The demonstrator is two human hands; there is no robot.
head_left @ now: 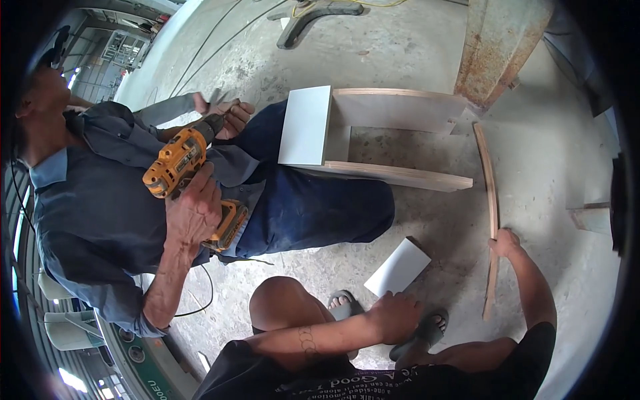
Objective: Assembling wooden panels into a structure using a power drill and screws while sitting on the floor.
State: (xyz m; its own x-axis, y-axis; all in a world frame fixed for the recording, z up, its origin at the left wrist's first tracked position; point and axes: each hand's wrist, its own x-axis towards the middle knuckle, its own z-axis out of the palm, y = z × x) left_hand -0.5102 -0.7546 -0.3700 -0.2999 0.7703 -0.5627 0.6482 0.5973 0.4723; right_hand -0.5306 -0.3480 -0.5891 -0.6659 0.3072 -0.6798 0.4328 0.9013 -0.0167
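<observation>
My right hand [507,243] is closed around a long, thin, slightly bowed wooden strip [489,180] at the right. The strip's far end comes near the base of a rusty post. In front of my knees my left hand [396,317] has its fingers curled at the near end of a small white board [400,267]; the fingertips are partly hidden. Beyond it lies an open box frame [400,175] with plywood edges and a white end panel [305,125]. A co-worker at the left holds a yellow and black cordless drill [179,160] in one hand, the other hand near its chuck.
The rusty steel post [497,53] rises just past the frame's far right end. A dark metal stand foot [313,20] and cables rest on the concrete floor [393,40] at the back. The co-worker's blue-trousered leg [320,207] lies along the frame's near side.
</observation>
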